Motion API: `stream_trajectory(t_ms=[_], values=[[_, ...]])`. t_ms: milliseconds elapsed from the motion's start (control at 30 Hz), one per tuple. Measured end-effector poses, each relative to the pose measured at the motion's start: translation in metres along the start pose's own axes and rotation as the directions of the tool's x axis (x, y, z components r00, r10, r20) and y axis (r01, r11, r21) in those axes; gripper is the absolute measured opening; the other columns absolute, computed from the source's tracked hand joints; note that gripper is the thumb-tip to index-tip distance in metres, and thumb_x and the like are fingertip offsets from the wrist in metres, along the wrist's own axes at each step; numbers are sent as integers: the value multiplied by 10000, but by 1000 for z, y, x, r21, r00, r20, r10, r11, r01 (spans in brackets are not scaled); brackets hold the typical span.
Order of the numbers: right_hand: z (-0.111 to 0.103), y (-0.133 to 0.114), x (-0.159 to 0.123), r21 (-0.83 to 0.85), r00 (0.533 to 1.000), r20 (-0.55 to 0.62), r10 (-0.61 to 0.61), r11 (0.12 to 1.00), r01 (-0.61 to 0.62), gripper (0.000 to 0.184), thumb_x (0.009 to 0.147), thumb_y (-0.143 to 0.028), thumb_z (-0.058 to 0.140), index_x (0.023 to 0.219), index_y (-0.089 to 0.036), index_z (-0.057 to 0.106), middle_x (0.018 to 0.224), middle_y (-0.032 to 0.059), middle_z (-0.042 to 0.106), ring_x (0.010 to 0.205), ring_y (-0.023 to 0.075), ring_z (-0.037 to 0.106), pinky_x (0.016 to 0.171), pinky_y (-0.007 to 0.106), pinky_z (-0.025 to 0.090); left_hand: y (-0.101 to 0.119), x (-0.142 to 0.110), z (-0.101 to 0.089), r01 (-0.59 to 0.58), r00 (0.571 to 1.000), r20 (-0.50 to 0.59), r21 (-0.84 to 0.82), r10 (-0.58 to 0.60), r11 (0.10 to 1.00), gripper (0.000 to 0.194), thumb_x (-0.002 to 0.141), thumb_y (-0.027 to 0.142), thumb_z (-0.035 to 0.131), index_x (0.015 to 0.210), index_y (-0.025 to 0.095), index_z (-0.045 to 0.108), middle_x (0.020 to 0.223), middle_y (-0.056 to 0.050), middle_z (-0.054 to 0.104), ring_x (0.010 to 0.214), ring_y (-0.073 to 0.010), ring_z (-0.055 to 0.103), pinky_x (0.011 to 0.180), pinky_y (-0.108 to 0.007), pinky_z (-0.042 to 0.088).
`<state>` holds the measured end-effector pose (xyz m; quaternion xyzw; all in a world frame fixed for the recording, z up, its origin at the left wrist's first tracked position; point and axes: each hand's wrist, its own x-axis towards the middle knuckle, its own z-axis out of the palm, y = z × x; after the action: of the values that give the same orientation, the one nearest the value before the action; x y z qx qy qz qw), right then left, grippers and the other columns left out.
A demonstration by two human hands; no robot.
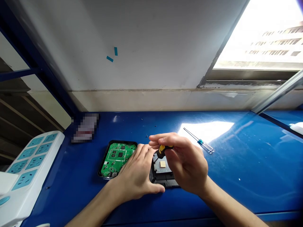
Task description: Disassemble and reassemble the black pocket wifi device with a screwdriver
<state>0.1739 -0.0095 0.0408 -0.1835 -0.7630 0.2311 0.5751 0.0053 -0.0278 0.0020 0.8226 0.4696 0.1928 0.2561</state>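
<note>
My right hand [187, 160] is closed around a short screwdriver [162, 151] with a black and yellow handle. Its thin shaft points down at the left upper part of a black plastic cover [169, 182]. On that cover lies a grey metal plate [159, 167] with a small beige square pad [163, 164] in its middle. My left hand [136, 171] steadies the cover from the left, thumb at its lower edge and fingers along its side. Left of this, a green circuit board [118, 159] sits in a black case, partly covered by my left hand.
Beyond my right hand lies another screwdriver [203, 144] with a clear and blue handle. Several tiny dark bits, perhaps screws, dot the blue table [227, 195]. A white power strip [54, 138] and a blurred-out item [85, 127] are at left. A wall [142, 101] stands behind.
</note>
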Motion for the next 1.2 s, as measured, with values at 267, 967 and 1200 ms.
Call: stream_trajectory(t_ms=[267, 967, 1200], values=[[-3, 3, 2, -22, 998, 12, -62, 998, 62, 188, 950, -217, 677, 1138, -214, 666, 1140, 107, 650, 948, 213, 693, 745, 384, 636, 0, 0, 0, 12, 1000, 21, -13, -12, 1000, 836, 655, 409, 917, 1357, 211, 510, 1447, -130, 518, 1328, -372, 472, 1077, -535, 500], [0, 3, 1, -28, 996, 49, -75, 997, 77, 358, 994, -58, 430, 1265, -190, 623, 1129, 117, 715, 1038, 205, 712, 785, 362, 629, 0, 2, -2, 6, 1000, 22, -27, -6, 1000, 933, 642, 400, 921, 1429, 196, 464, 1402, -132, 551, 1315, -362, 476, 1098, -533, 470], [2, 6, 1, -45, 997, 28, -68, 997, 70, 182, 989, -321, 649, 1136, -215, 662, 1106, 94, 622, 999, 206, 662, 788, 366, 608, 0, 1, 0, 25, 1000, 17, -47, -24, 999, 628, 649, 406, 907, 1163, 218, 599, 1274, -94, 586, 1188, -352, 521, 994, -535, 520]])
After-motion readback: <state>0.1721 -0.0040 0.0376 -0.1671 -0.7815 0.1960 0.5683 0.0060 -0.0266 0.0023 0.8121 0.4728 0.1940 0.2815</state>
